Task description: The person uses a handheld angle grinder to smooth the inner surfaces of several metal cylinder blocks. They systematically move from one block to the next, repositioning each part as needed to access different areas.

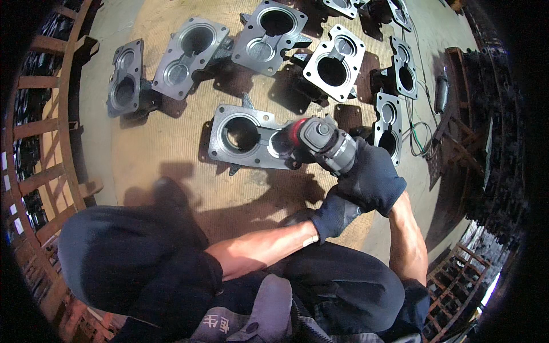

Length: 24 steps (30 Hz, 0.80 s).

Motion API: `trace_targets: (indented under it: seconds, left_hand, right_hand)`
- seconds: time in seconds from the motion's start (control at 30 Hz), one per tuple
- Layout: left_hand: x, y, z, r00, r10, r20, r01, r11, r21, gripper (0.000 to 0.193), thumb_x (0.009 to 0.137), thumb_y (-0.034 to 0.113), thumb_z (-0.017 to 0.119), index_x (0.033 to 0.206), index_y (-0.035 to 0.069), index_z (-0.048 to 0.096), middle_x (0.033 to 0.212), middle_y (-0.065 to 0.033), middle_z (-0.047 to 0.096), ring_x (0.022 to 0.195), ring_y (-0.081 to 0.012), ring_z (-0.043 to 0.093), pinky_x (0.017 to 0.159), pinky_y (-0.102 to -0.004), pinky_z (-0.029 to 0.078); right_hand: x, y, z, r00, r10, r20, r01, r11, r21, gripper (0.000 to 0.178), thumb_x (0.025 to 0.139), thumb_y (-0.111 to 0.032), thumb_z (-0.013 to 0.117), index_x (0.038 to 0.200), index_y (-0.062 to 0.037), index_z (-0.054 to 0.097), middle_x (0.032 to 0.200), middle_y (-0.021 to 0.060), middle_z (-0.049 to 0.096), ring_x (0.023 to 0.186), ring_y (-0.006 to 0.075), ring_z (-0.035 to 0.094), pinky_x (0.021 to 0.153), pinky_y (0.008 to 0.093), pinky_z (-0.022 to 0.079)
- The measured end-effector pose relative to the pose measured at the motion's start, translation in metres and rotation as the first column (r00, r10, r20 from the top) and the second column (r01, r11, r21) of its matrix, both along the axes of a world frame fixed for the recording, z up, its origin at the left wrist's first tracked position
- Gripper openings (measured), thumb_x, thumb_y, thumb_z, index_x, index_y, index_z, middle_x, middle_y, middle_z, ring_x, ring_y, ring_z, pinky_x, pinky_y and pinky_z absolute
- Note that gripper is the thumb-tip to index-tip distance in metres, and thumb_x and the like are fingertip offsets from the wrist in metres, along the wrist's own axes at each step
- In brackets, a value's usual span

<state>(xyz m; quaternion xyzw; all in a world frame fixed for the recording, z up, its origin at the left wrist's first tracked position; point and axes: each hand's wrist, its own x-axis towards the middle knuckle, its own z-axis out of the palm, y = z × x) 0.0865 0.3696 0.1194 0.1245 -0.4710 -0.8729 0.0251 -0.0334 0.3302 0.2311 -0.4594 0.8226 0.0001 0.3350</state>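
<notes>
My right hand (373, 177), in a dark glove, is wrapped round the body of a grey angle grinder (333, 146). Just below it my left hand (336, 215), gloved too, is closed on the grinder's rear part, which both gloves mostly cover. The grinder's head, with a red edge, is over the right end of a flat-faced metal casting (257, 153). That casting has a large round bore on its left and a smaller round recess partly under the grinder. Whether the disc touches the metal cannot be made out.
More castings stand on the ribbed tan mat, including one at the far left (130, 74) and one at the right (389, 117). Cables (422, 140) and a dark hand tool (442, 91) lie to the right. Wooden pallets (40, 126) line the left side.
</notes>
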Motion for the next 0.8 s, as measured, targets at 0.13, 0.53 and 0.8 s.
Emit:
trace_targets:
  seconds: [0.13,0.53,0.8]
  left_hand:
    - [-0.002,0.028,-0.005,0.96,0.279,-0.006,-0.258,0.894,0.368,0.036,0.096,0.002,0.054,0.131,-0.005,0.049,0.129,-0.0152,0.056,0.122,-0.0234,0.054,0.106,-0.0369,0.047]
    - [-0.016,0.036,-0.031,0.972,0.21,0.104,-0.234,0.871,0.431,0.029,0.088,-0.001,0.066,0.117,-0.003,0.061,0.116,-0.0074,0.064,0.11,-0.0157,0.06,0.096,-0.0305,0.05]
    - [0.009,-0.012,0.022,0.981,0.105,0.163,-0.115,0.992,0.049,0.029,0.09,0.001,0.064,0.119,-0.001,0.061,0.116,-0.0069,0.064,0.111,-0.0141,0.058,0.095,-0.0284,0.05]
  right_hand:
    - [0.002,0.006,0.001,1.0,0.004,0.014,-0.004,1.0,-0.002,0.05,0.061,-0.028,0.079,0.098,-0.0004,0.061,0.081,0.0257,0.068,0.082,0.0439,0.067,0.073,0.045,0.056]
    - [0.006,-0.013,-0.001,0.999,0.051,-0.001,-0.051,0.997,0.05,0.051,0.062,-0.028,0.08,0.098,0.0011,0.06,0.081,0.0264,0.067,0.082,0.044,0.067,0.073,0.0453,0.055]
    - [0.007,-0.012,0.003,1.0,0.026,0.012,-0.026,0.999,0.04,0.053,0.059,-0.03,0.082,0.097,0.0011,0.06,0.082,0.0262,0.067,0.083,0.0437,0.067,0.074,0.0448,0.055]
